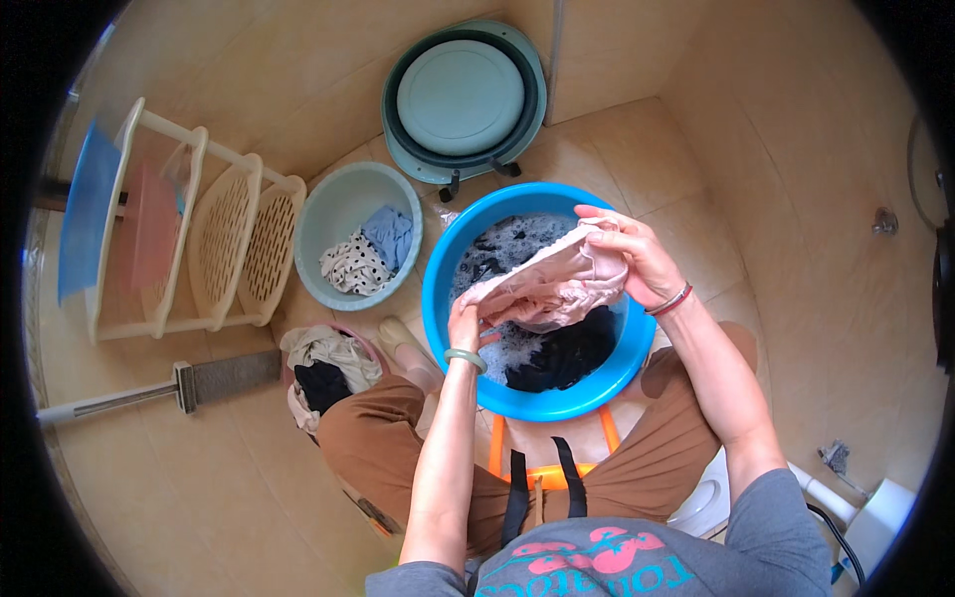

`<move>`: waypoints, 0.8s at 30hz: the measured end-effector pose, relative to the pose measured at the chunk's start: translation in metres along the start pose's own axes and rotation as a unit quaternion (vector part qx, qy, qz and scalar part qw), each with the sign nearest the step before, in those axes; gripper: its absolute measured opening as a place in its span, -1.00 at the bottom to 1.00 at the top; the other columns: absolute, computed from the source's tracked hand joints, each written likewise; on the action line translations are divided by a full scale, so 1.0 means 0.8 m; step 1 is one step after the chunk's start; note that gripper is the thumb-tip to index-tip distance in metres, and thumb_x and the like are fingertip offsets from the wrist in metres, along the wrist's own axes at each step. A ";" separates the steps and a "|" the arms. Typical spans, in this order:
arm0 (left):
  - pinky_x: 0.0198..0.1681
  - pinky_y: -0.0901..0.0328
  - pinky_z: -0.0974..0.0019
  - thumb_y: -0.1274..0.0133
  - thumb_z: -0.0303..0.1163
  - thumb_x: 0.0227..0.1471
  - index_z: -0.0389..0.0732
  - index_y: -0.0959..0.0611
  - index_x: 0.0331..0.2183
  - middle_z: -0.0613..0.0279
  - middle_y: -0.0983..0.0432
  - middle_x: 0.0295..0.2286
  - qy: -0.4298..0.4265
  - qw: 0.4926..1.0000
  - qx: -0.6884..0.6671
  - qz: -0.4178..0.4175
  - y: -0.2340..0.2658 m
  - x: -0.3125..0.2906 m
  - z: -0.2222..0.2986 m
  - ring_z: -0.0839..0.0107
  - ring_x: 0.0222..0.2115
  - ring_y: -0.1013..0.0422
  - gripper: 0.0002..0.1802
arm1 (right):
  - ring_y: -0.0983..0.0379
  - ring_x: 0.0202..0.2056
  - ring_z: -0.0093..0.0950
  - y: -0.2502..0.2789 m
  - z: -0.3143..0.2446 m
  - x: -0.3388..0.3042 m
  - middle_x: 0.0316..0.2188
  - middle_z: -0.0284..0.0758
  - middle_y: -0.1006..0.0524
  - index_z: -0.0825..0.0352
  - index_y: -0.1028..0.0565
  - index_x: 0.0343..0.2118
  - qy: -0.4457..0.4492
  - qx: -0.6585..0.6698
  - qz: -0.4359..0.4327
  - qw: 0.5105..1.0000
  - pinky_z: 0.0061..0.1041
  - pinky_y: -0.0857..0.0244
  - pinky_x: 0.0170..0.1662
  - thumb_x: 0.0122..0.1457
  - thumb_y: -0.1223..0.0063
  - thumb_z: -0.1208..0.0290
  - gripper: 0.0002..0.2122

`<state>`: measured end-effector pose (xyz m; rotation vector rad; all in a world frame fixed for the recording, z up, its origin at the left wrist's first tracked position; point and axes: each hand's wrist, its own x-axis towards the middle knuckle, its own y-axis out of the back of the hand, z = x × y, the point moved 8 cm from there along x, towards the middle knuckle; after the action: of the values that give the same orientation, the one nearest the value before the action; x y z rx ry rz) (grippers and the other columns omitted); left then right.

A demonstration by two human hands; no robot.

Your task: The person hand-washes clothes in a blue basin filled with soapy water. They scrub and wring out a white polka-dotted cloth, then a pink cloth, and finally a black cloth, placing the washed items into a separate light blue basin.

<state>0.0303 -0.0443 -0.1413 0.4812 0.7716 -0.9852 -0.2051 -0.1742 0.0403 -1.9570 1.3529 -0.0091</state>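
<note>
A pale pink garment (557, 279) is stretched between my two hands above a bright blue basin (438, 338). My left hand (466, 323), with a pale bangle on its wrist, grips the garment's lower left end. My right hand (642, 264), a red band on its wrist, pinches the upper right edge by the waistband-like rim. The cloth looks wet and bunched; its exact kind I cannot make out. Below it, dark clothes (567, 350) lie in sudsy water (522, 239). An orange stand (497, 443) shows under the basin's near side.
A pale green basin (308, 214) holds a polka-dot cloth (355, 264) and a blue cloth (388, 237). Left of my knee, a pink basin (370, 348) bears piled laundry (333, 356). A cream rack (204, 239), a flat mop (229, 381) and a folded teal tub (463, 95) stand around.
</note>
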 end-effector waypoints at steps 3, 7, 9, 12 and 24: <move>-0.49 -0.46 0.23 0.12 -0.50 -0.03 -0.04 -0.47 0.01 0.18 -0.54 -0.25 -0.175 0.965 0.173 0.094 0.016 0.015 0.015 0.32 -0.38 -0.50 -0.51 | -0.46 -0.14 -0.49 -0.020 0.002 -0.003 -0.16 -0.27 -0.48 0.47 -0.33 0.06 -0.036 0.106 -0.058 0.992 -0.50 -0.33 0.02 0.09 -0.03 0.61 -0.57; -0.22 -0.40 0.09 -0.08 -0.23 0.01 -0.03 -0.51 -0.01 0.15 -0.53 -0.14 -0.019 0.987 0.153 0.034 -0.005 0.014 -0.032 0.18 -0.10 -0.43 -0.54 | -0.43 -0.07 -0.48 -0.047 -0.010 -0.023 -0.10 -0.27 -0.47 0.42 -0.29 0.13 -0.009 0.189 -0.083 0.978 -0.46 -0.31 0.07 0.09 0.03 0.61 -0.52; -0.27 -0.39 -0.14 0.07 0.10 0.07 0.10 -0.37 0.11 0.21 -0.35 0.04 0.078 0.992 0.088 -0.047 -0.034 -0.003 -0.045 0.09 0.04 -0.29 -0.39 | -0.43 -0.07 -0.48 -0.072 -0.001 -0.032 -0.10 -0.26 -0.47 0.40 -0.28 0.14 -0.032 0.211 -0.115 0.970 -0.46 -0.32 0.05 0.09 0.03 0.60 -0.51; -0.05 -0.30 -0.26 0.25 0.29 0.11 0.11 -0.20 0.21 0.17 -0.15 0.18 0.143 0.963 -0.052 -0.222 -0.091 -0.017 -0.080 -0.02 0.13 -0.15 -0.25 | -0.43 -0.08 -0.49 -0.097 0.013 -0.042 -0.09 -0.29 -0.44 0.37 -0.22 0.19 -0.060 0.213 -0.177 0.959 -0.48 -0.34 0.02 0.11 -0.01 0.55 -0.47; 0.16 -0.15 -0.06 0.19 0.06 0.13 -0.13 -0.40 0.08 0.12 -0.33 0.08 0.094 0.815 -0.432 -0.374 -0.113 -0.057 -0.008 0.10 0.07 -0.28 -0.39 | -0.40 -0.04 -0.46 0.034 0.053 -0.004 -0.05 -0.23 -0.41 0.42 -0.22 0.18 -0.041 -0.017 0.020 0.999 -0.49 -0.28 0.06 -0.06 -0.13 0.66 -0.35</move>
<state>-0.0660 -0.0582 -0.1125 -0.5896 1.5411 -1.1693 -0.2113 -0.1525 -0.0047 -1.9361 1.3450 0.1126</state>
